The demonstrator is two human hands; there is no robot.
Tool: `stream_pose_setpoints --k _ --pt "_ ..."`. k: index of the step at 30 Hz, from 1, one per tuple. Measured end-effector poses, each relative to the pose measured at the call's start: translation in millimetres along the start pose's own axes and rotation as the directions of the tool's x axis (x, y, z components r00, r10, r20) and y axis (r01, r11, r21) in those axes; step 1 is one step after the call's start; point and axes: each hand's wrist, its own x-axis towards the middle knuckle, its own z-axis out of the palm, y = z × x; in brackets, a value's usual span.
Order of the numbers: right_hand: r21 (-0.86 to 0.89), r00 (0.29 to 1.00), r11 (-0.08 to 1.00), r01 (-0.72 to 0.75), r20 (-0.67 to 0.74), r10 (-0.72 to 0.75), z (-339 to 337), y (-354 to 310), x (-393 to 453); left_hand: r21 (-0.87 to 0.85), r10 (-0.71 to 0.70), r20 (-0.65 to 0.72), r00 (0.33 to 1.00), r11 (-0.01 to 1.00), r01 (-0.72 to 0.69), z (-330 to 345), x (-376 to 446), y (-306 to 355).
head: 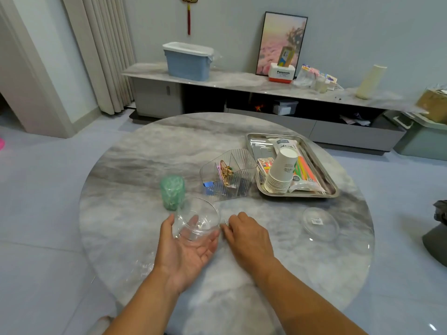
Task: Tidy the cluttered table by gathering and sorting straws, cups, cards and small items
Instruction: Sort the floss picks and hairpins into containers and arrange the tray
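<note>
My left hand (pixel 191 252) lies palm up over the round marble table (pixel 145 165) and holds a clear plastic jar (pixel 198 221), tilted with its mouth facing away. My right hand (pixel 246 235) sits just right of the jar with fingers curled, pinching something small and shiny that I cannot make out. A steel tray (pixel 254 143) at the right holds stacked paper cups (pixel 280 170), a pack of coloured straws (pixel 306 170) and cards (pixel 264 165). A clear divided organiser (pixel 229 175) holds gold clips.
A green patterned cup (pixel 172 192) stands just beyond my left hand. A clear round lid (pixel 320 223) lies on the table to the right. Behind the table runs a low cabinet (pixel 242 83) with a blue bin (pixel 187 60) on it.
</note>
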Motion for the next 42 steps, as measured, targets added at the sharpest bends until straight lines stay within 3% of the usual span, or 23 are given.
stream_pose_setpoints --k 4,7,9,11,15,17,20,23,28,42 --pt "0.053 0.999 0.997 -0.049 -0.011 0.05 0 1 6 -0.017 -0.02 0.027 0.999 1.0 0.02 -6 0 -5" --pt "0.298 0.965 0.928 -0.223 -0.067 0.253 -6 0 15 0.029 0.006 0.018 1.0 1.0 -0.007 -4 2 -6" --pt "0.612 0.885 0.727 -0.31 -0.094 0.456 -14 -6 23 0.068 0.012 0.013 1.0 0.998 -0.013 -2 5 -6" --pt "0.812 0.799 0.51 -0.285 -0.093 0.594 -27 -15 34 0.114 0.022 0.012 1.0 0.993 -0.024 -1 9 -8" --pt "0.979 0.706 0.167 -0.113 -0.039 0.707 -50 -43 54 0.197 0.06 -0.009 0.998 0.979 -0.057 2 14 -13" --pt "0.995 0.713 0.089 -0.037 -0.036 0.701 -55 -58 58 0.228 0.087 -0.026 0.996 0.971 -0.078 3 15 -14" --pt "0.99 0.782 0.143 0.003 -0.091 0.617 -51 -75 55 0.228 0.093 -0.017 0.995 0.97 -0.087 4 14 -14" --pt "0.962 0.854 0.274 -0.015 -0.13 0.504 -43 -80 48 0.21 0.092 0.01 0.996 0.973 -0.092 3 13 -14" --pt "0.921 0.909 0.39 0.006 -0.167 0.381 -42 -81 42 0.228 0.097 0.017 0.995 0.969 -0.099 1 15 -14" --pt "0.925 0.955 0.378 0.033 -0.14 0.26 -36 -64 35 0.136 0.109 0.042 0.993 0.984 -0.114 -3 17 -14"
